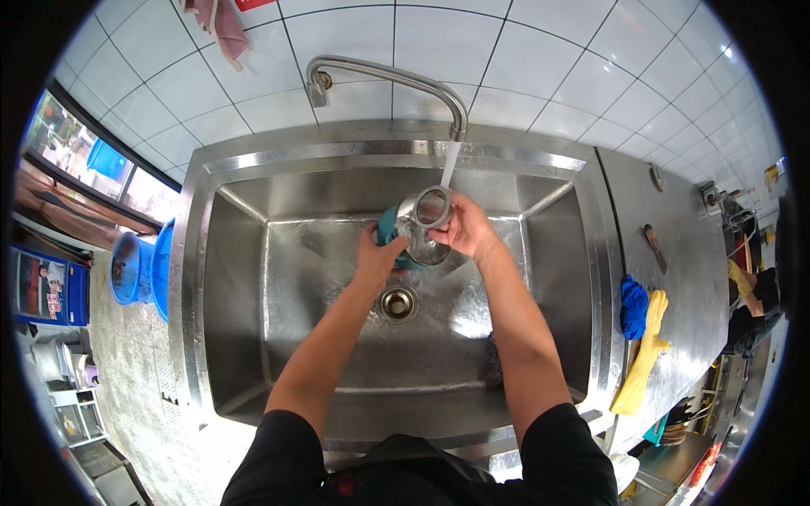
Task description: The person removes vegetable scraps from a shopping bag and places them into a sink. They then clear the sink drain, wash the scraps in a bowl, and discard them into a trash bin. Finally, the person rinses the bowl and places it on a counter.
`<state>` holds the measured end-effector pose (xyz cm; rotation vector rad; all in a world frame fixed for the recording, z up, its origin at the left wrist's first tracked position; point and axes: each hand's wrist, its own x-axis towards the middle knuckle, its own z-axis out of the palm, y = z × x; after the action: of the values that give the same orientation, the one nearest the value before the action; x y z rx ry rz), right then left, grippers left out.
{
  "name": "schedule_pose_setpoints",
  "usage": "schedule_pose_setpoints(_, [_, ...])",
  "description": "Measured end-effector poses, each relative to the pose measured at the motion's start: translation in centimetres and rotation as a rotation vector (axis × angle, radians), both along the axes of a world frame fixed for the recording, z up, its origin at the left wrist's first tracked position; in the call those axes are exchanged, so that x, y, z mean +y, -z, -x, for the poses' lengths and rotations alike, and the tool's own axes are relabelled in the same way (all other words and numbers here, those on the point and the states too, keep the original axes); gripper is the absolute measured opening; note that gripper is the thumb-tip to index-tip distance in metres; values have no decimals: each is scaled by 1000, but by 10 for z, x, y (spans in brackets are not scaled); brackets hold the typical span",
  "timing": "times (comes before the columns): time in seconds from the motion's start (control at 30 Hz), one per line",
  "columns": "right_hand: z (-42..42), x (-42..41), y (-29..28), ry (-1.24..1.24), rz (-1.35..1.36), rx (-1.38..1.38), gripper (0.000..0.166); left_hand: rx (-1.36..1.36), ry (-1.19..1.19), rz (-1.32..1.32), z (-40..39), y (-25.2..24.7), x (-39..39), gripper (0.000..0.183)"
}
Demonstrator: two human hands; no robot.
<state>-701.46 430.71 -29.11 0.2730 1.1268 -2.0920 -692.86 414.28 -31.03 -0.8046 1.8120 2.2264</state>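
A teal and silver vessel [425,250] is tilted between my two hands over the stainless steel sink [304,354]. Its round mouth has a thick grey rim and faces up towards me. My left hand [377,258] grips the teal side, thumb on the silver shoulder. Fingers of my right hand [469,226] hold the vessel by its rim and shoulder. From the curved metal faucet [405,74], a stream of water [450,166] runs down behind the rim and my right fingers; where it lands is hidden. The drain [397,305] lies just nearer to me.
A dark scouring pad [493,364] rests in the sink beside my right forearm. On the steel counter at right lie a blue cloth [633,308], a yellow rubber glove [645,360] and a knife [655,248]. Blue tubs [130,269] stand left; another person [753,310] is at far right.
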Motion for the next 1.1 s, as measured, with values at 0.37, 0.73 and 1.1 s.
schedule_pose_setpoints(0.37, [13,-7,7,384,217,5,29,-155,20,-339,24,1,13,70])
schedule_pose_setpoints(0.73, [26,18,-38,-146,-528,514,29,-49,313,-730,35,40,58,58])
schedule_pose_setpoints(1.1, [28,22,-18,16,-336,251,36,-339,252,-521,15,38,53,57])
